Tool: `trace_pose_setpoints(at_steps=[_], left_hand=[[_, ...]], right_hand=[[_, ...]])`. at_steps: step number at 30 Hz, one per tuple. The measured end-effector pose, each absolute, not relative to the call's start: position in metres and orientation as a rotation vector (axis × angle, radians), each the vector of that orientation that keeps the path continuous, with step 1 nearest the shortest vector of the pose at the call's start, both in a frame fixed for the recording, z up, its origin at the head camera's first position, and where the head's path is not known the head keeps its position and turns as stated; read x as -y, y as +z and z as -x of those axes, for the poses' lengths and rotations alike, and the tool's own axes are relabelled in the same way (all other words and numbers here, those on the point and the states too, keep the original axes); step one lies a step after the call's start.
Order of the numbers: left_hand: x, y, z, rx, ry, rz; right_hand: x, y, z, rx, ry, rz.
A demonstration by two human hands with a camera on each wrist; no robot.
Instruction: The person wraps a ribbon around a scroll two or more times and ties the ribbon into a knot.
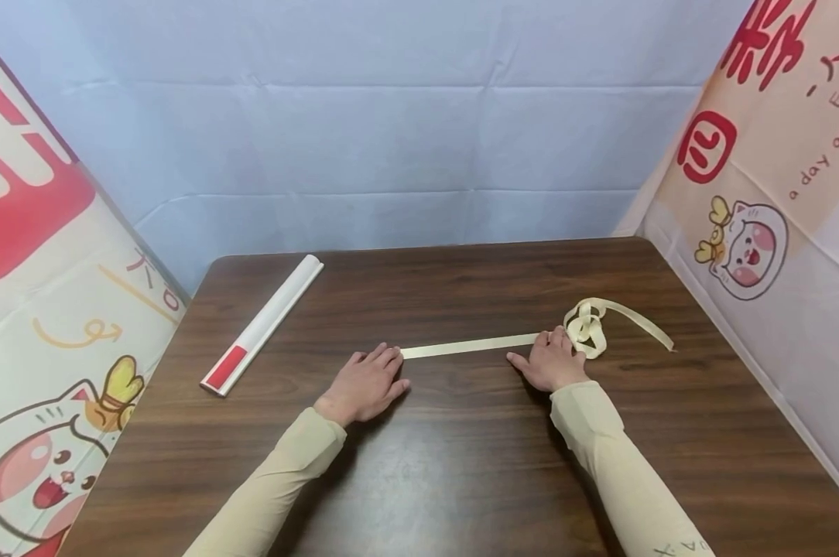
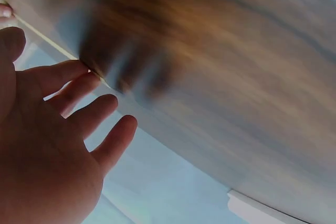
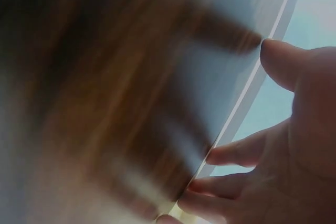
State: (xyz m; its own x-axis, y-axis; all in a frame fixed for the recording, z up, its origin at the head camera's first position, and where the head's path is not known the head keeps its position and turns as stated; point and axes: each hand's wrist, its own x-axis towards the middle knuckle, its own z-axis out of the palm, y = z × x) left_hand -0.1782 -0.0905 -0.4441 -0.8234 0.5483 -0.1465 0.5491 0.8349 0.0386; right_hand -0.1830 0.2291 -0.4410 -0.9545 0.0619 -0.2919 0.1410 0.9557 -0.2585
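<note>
cream ribbon [image 1: 470,345] flat btwn l hand [image 1: 365,387] & r hand [image 1: 552,363], both w/ fingers out, uncurled, tips on it; its loose tangle [image 1: 600,337] just beyond r hand. dk wood table [image 1: 454,472], pale blue cloth [image 1: 392,139] behind.

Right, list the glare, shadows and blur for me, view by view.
Head: pale glare on the wood-grain table between the left sleeve and right sleeve, dark shadows along their inner edges; left wrist: table smeared out of focus, the left hand dim but clearer; right wrist: table dark and blurred, with soft finger-like reflections, the right hand shaded.
</note>
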Motion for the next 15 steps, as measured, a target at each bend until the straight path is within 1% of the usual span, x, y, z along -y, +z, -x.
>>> trace_pose_setpoints(at_steps=[6, 15], left_hand=[[0.106, -0.448, 0.181, -2.871, 0.055, -0.797], [0.114, -0.448, 0.184, -2.880, 0.095, -0.774]], right_hand=[[-0.233, -0.443, 0.180, -2.852, -0.424, -0.145], [-0.236, -0.443, 0.181, -2.859, -0.415, -0.138]])
